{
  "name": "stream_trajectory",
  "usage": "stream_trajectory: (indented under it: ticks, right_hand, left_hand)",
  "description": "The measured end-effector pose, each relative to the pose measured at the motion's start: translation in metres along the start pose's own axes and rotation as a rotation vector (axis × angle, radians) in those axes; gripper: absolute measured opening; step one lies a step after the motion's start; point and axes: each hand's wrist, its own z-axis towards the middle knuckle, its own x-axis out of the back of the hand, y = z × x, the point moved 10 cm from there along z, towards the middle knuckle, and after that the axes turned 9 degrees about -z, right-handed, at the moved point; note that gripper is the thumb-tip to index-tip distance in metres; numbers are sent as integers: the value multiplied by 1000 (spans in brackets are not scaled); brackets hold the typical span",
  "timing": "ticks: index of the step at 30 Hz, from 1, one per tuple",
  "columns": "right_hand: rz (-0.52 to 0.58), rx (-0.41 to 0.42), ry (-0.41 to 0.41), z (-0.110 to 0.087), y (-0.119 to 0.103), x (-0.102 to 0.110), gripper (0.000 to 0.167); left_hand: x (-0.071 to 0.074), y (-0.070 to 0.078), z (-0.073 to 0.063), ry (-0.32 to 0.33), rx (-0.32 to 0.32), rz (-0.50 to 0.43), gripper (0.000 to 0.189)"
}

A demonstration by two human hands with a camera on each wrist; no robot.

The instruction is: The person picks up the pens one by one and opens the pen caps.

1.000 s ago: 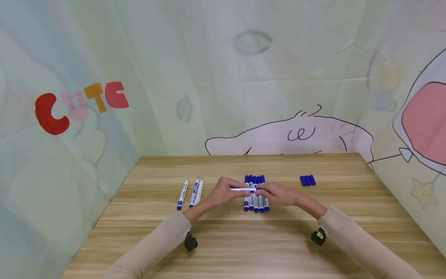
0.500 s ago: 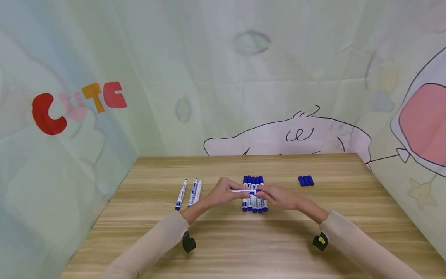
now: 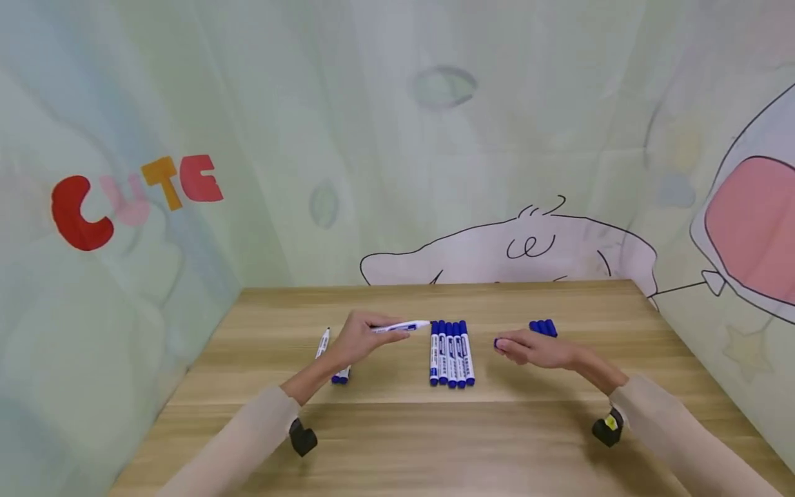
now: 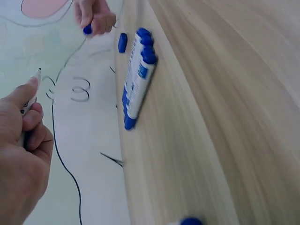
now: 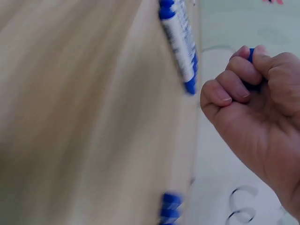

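Observation:
My left hand (image 3: 360,341) grips a white marker (image 3: 404,326) with its bare tip pointing right, left of the middle row. In the left wrist view the dark tip of this marker shows past the thumb. My right hand (image 3: 535,348) pinches a blue marker cap (image 5: 252,83) between thumb and curled fingers, over the table right of the row. Between the hands lies a row of several capped white markers (image 3: 451,353) with blue caps and ends, side by side. Behind the right hand sit several loose blue caps (image 3: 543,328).
Uncapped markers (image 3: 323,343) lie at the left on the wooden table (image 3: 397,428), partly hidden by the left hand and forearm. A printed fabric backdrop (image 3: 298,138) stands along the table's far edge and sides. Each wrist carries a small black camera (image 3: 303,437).
The hands have drawn apart from over the row. The cap has come off the marker: the left hand took the marker leftward, the right hand took the cap rightward.

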Motion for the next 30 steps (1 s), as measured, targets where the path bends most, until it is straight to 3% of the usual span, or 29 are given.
stream_trajectory:
  ticks: [5, 18, 30]
  right_hand:
    - [-49, 40, 61, 12, -8, 5, 36]
    - [56, -4, 52, 15, -8, -6, 43]
    - [45, -106, 15, 9, -4, -16, 50]
  left_hand:
    - [-8, 3, 3, -88, 14, 6, 31]
    - [-15, -7, 1, -100, 60, -24, 29]
    - [0, -16, -8, -16, 71, -67, 30]
